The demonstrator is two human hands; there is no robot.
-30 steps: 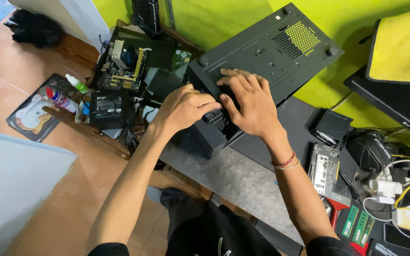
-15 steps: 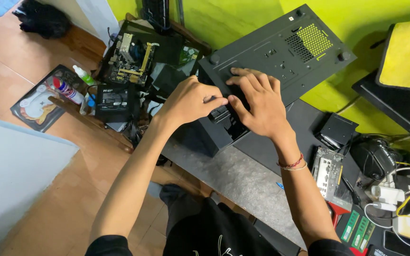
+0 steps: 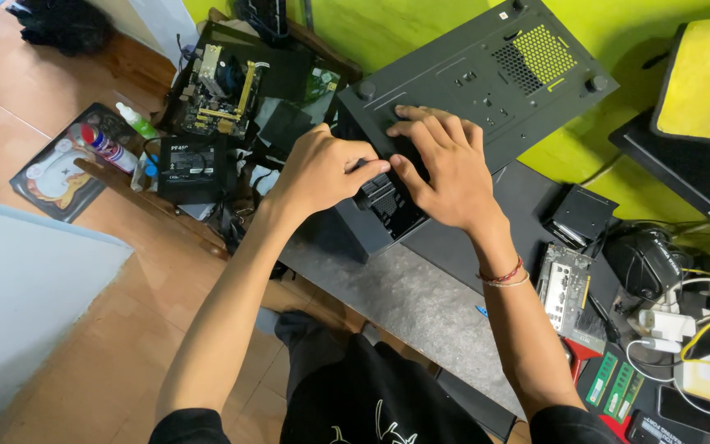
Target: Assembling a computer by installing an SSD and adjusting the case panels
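2 hands (image 3: 388, 168) press 1 black computer case (image 3: 486, 74).

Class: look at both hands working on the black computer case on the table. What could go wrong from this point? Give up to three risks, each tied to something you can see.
1. The case sits tilted near the table edge; pushing with both the left hand and the right hand might slide it off.
2. Fingertips pressed at the dark part could get pinched.
3. The bare motherboard lies on the floor nearby, where a falling piece could hit it.
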